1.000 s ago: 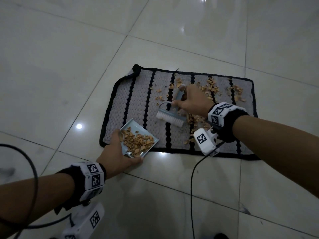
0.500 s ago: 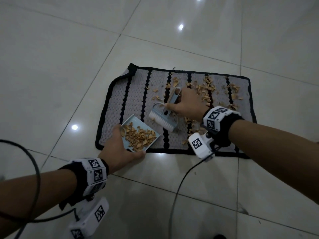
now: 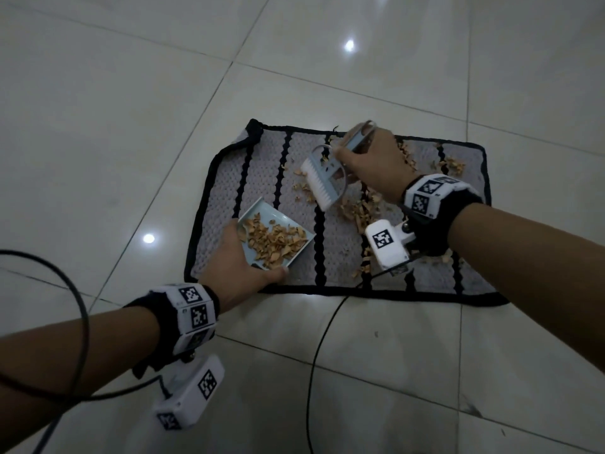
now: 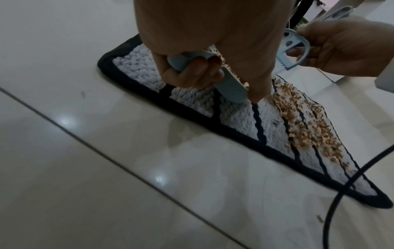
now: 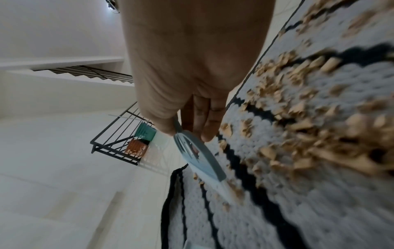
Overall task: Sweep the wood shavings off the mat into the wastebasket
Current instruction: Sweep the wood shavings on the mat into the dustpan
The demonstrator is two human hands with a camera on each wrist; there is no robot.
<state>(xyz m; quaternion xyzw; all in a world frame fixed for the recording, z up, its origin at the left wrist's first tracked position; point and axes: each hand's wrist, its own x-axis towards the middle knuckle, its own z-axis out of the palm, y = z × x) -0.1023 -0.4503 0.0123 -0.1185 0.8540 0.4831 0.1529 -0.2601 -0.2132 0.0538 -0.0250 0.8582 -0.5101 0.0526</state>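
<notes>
A grey mat (image 3: 226, 191) with black stripes lies on the tiled floor. My left hand (image 3: 239, 267) grips the handle of a light blue dustpan (image 3: 265, 213), which rests on the mat's near left part and holds a heap of wood shavings. My right hand (image 3: 366, 158) holds a blue brush (image 3: 322, 178) with white bristles, tilted over the mat's middle beyond the pan. Loose shavings (image 3: 357, 208) lie across the mat's middle and right. In the left wrist view my fingers (image 4: 192, 67) curl round the pan handle. In the right wrist view the brush (image 5: 200, 158) is near the shavings (image 5: 298, 134).
A black cable (image 3: 314, 355) runs over the floor tiles from the mat's near edge toward me. Far off, in the right wrist view, a green basket (image 5: 145, 133) and an orange basket (image 5: 136, 148) stand by a black railing.
My right hand has taken the brush away from the dustpan's mouth toward the far side of the mat and tilted it. The left hand and dustpan have stayed in place.
</notes>
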